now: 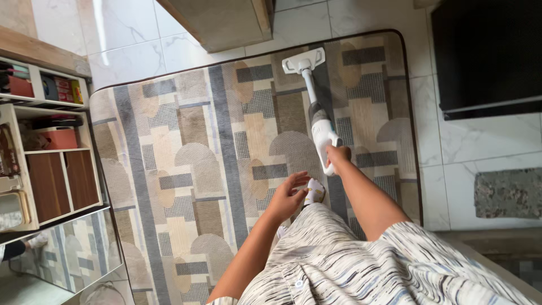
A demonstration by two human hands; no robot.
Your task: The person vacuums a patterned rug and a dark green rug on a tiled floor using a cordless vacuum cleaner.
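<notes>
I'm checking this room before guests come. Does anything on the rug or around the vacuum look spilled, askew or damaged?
Nothing stands out. The patterned rug lies flat with no visible spill or curled edge. The white stick vacuum stands with its head on the rug, gripped by the right hand; the left hand hovers empty. The shelf unit looks tidy.

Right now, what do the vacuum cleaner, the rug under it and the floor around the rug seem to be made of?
Stick vacuum cleaner: probably hard plastic, white and smooth, with a slight sheen; the right hand holds its handle.
Rug: looks like flat-woven textile, matte, with a printed geometric pattern and a dark bound edge.
Floor: polished tile, likely marble or marble-look ceramic, with grey veins, grout lines and a bright reflection.
</notes>
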